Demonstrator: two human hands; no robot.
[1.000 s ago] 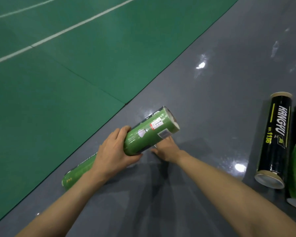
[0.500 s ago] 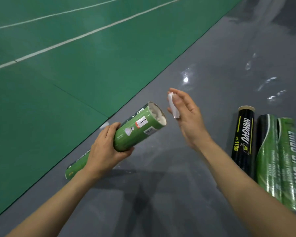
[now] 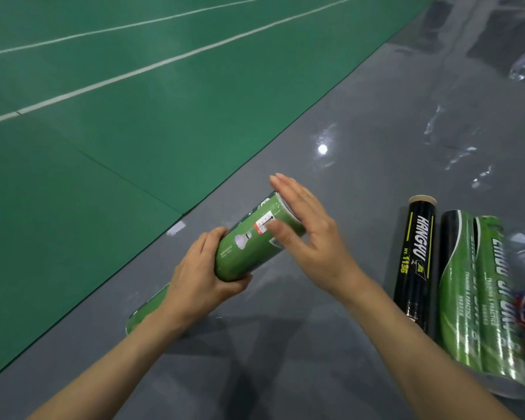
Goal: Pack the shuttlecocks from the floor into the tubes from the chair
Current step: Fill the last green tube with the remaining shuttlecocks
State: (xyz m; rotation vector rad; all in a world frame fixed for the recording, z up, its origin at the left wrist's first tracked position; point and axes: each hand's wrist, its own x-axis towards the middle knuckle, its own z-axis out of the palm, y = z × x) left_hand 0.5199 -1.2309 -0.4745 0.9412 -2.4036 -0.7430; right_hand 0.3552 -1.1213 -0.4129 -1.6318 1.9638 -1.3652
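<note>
Half a second on, the right hand (image 3: 309, 237) has closed the gap to the green shuttlecock tube (image 3: 249, 247). Its flat palm now covers the mouth that stood open, and the white cap it carried is out of sight beneath it. Fingers are straight, the thumb lying along the tube's side. The left hand (image 3: 200, 283) is wrapped round the tube's lower half, holding it tilted above the grey floor (image 3: 285, 374) at centre frame.

This looks like the capping of one tube; whether it is full cannot be seen. A second green tube (image 3: 147, 307) lies on the floor behind the left wrist, by the edge of the green court mat (image 3: 103, 147). At lower right a black Hangyu tube (image 3: 415, 262) and two green-and-black tubes (image 3: 479, 298) lie side by side; their contents are hidden.

No loose shuttlecocks show anywhere in frame, so either packing is nearly done or the rest lie out of view. That cannot be settled from this view.
</note>
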